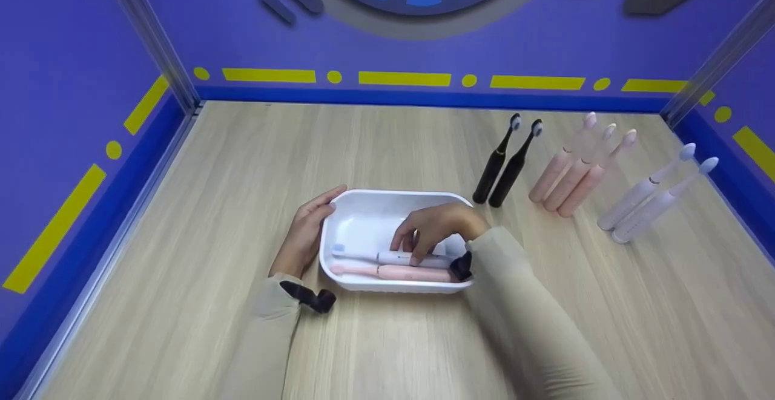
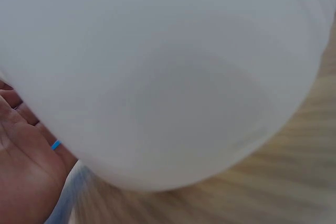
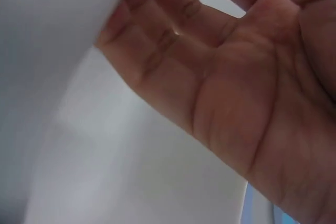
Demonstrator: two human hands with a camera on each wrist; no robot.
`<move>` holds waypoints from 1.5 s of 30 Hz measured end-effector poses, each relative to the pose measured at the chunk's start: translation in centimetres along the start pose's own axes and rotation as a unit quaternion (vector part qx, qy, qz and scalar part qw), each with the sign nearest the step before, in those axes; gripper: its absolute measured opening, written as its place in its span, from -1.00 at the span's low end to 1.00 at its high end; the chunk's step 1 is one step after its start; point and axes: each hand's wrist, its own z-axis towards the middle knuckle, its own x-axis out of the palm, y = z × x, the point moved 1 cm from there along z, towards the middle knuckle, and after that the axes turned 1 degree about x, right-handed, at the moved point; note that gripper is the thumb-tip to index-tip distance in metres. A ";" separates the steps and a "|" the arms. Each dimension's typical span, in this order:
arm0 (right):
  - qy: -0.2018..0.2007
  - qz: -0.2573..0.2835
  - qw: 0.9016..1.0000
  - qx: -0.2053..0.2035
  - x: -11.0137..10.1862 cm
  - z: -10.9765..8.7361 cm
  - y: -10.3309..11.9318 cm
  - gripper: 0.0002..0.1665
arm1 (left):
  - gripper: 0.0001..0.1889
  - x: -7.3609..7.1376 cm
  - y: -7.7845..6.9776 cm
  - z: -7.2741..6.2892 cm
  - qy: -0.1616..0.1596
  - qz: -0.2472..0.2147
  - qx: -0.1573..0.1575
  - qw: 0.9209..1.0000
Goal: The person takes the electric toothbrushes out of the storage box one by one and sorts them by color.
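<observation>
A white plastic basin [image 1: 396, 286] sits on the table in the head view. Inside it, along the near wall, lie a pink electric toothbrush [image 1: 418, 273] and a white electric toothbrush [image 1: 387, 258], side by side with heads to the left. My right hand [image 1: 439, 224] reaches over the basin's right side and holds the white toothbrush by its handle, thumb on the near side. At the basin's left end, my left hand [image 1: 307, 227] grips the rim near the far corner. The left wrist view is mostly basin wall, with the left palm [image 2: 29, 166] beside it.
Right of the basin, two black electric toothbrushes [image 1: 508, 170], three pink electric toothbrushes [image 1: 584, 176] and two white electric toothbrushes [image 1: 648, 209] lie in groups, heads pointing away. Blue-purple panels [image 1: 399, 49] wall the wooden table [image 1: 260, 146] at the back and sides.
</observation>
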 end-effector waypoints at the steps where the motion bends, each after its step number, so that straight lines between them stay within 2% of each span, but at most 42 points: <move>1: -0.001 0.005 1.000 0.001 0.0 0.0 -0.1 -0.53 | -0.53 0.0 0.0 0.0 0.000 0.000 0.000 1.000; 14: -0.007 0.022 1.000 0.004 0.3 0.1 -0.4 -0.56 | -0.54 0.1 -0.1 -0.1 0.000 -0.015 0.005 1.000; 34: -0.007 0.031 0.999 -0.012 0.4 0.1 -0.4 -0.57 | -0.53 0.1 -0.1 0.0 0.004 -0.003 -0.001 1.000; 42: -0.007 0.026 1.000 0.008 0.3 -0.2 -0.5 -0.53 | -0.53 0.2 -0.1 -0.1 0.003 -0.008 0.002 1.000; 45: -0.008 0.028 1.000 0.003 0.3 -0.3 -0.5 -0.52 | -0.53 0.1 -0.1 -0.1 0.002 -0.008 0.002 1.000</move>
